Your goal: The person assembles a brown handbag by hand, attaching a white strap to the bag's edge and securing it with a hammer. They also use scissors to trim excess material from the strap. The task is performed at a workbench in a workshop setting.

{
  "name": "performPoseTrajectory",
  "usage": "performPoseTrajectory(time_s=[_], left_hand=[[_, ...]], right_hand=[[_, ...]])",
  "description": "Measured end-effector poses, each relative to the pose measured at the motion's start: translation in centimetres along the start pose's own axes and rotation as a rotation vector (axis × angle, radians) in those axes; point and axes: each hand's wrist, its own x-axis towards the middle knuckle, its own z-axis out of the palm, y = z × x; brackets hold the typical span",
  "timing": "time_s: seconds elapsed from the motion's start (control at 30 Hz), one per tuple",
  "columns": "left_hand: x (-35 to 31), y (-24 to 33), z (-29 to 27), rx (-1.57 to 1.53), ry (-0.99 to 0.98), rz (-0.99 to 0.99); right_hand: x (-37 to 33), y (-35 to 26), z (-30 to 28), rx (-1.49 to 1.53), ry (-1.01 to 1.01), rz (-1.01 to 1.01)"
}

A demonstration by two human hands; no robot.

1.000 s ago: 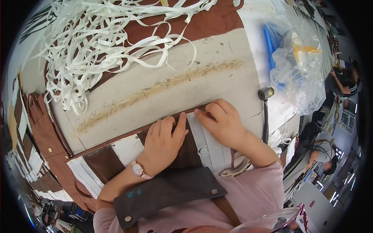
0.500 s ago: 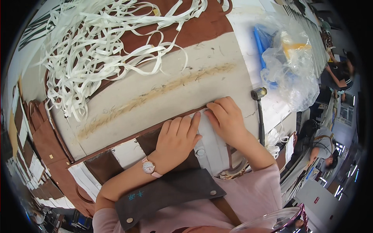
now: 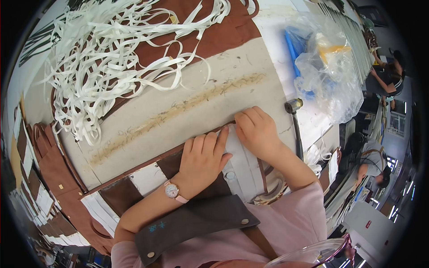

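A brown leather bag piece (image 3: 167, 166), with pale lining sections and snap buttons, lies flat on the work surface in front of me. My left hand (image 3: 201, 156) presses on its upper edge with stretched fingers, the index fingertip at the edge of a pale grey strip (image 3: 241, 161). Just to the right, my right hand (image 3: 257, 134) curls its fingers over the same edge, close to that fingertip. Its thumb is mostly hidden, and it seems to pinch the border there. A round snap (image 3: 230, 175) shows on the strip below the hands.
Tangled white tape (image 3: 103, 67) heaps over brown leather pieces (image 3: 223, 33) at the far left. Right of my hands lies a hammer (image 3: 296, 125), with crumpled clear plastic bags (image 3: 330, 80) beyond it. More brown leather bags (image 3: 56, 169) lie at left. Other people work at far right.
My right hand has shifted slightly, its thumb now tucked lower behind the fingers at the edge. My left hand stays pressed on the bag piece. The whole view has shifted a little.
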Motion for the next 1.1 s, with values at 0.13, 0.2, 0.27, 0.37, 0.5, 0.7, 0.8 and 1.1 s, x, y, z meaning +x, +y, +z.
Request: performPoseTrajectory(time_s=[0.13, 0.2, 0.27, 0.37, 0.5, 0.7, 0.8, 1.1], left_hand=[[0.1, 0.0, 0.1, -0.012, 0.005, -0.008], [0.0, -0.1, 0.2, -0.026, 0.002, -0.016], [0.0, 0.0, 0.3, -0.019, -0.001, -0.016], [0.0, 0.0, 0.2, -0.023, -0.005, -0.014], [0.0, 0.0, 0.2, -0.013, -0.004, -0.017], [0.3, 0.0, 0.2, -0.027, -0.016, -0.036], [0.4, 0.0, 0.2, -0.034, -0.006, -0.037], [0.3, 0.1, 0.1, 0.024, -0.022, -0.018]], right_hand=[[0.0, -0.3, -1.0, 0.231, 0.021, 0.085], [0.0, -0.7, -1.1, 0.254, -0.016, 0.093], [0.2, -0.8, -0.8, 0.235, -0.029, 0.069], [0.5, -0.2, -0.4, 0.189, -0.052, 0.02], [1.1, -0.3, -0.3, 0.041, -0.1, -0.107], [1.0, -0.4, 0.4, 0.076, -0.061, -0.062], [1.1, 0.0, 0.0, 0.149, -0.052, -0.062], [1.3, 1.2, -0.1, 0.221, -0.079, -0.143]])
